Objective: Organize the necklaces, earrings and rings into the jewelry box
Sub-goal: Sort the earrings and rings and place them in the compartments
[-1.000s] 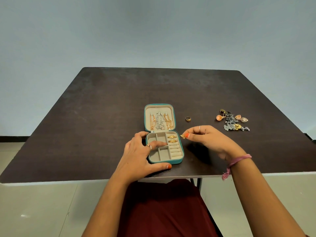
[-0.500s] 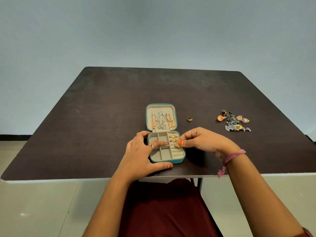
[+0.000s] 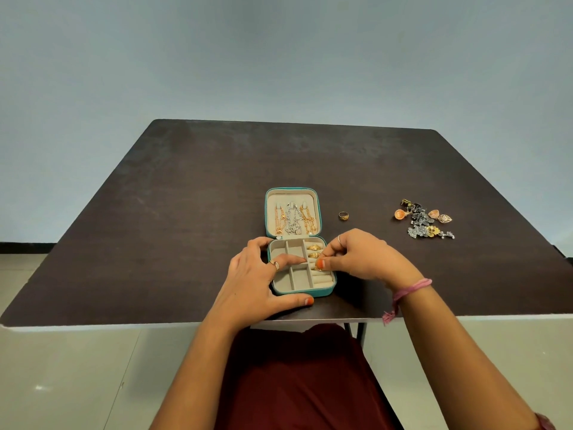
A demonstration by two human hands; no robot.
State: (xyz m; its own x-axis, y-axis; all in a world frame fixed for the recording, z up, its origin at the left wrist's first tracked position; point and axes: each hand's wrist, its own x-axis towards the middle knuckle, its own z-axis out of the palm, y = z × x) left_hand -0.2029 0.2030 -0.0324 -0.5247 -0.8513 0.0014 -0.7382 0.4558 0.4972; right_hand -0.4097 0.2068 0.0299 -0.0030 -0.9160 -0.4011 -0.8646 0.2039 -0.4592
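Dark tabletop (image 3: 186,197): right hand (image 3: 362,259) fingers pinch a ring (image 3: 318,267) over the box (image 3: 302,268), left hand (image 3: 257,280) fingers spread, steadying it.

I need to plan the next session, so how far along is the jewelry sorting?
Done: necklaces hang in the jewelry box lid, and two rings sit in the ring rolls. In hand: the right hand presses a third ring into the rolls while the left hand steadies the box. Left: one loose ring and the earrings on the table.
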